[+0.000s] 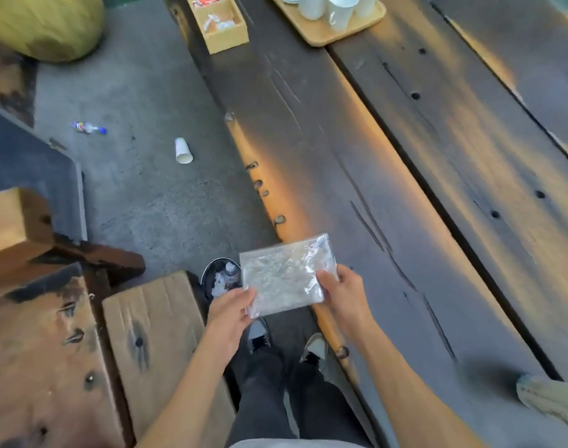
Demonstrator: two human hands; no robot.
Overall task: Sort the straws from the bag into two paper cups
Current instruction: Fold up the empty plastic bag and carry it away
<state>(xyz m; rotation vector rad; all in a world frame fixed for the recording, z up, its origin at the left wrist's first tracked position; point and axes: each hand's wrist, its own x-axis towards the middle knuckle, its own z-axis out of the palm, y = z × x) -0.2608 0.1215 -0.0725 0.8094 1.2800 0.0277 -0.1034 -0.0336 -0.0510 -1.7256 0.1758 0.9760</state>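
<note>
Dark plank table (389, 163) bears tray (321, 35), perhaps wooden box (226, 30).

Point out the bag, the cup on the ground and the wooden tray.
bag (284, 274): head view, middle of the clear plastic, between both hands.
cup on the ground (183, 151): head view, side wall of the fallen white cup.
wooden tray (321, 35): head view, bare near corner in front of the cups.

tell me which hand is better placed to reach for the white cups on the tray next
Right, probably. The right hand grips the clear plastic bag on the table side, and the white cups on the light wooden tray lie ahead to the right. The left hand holds the bag's near left corner.
</note>
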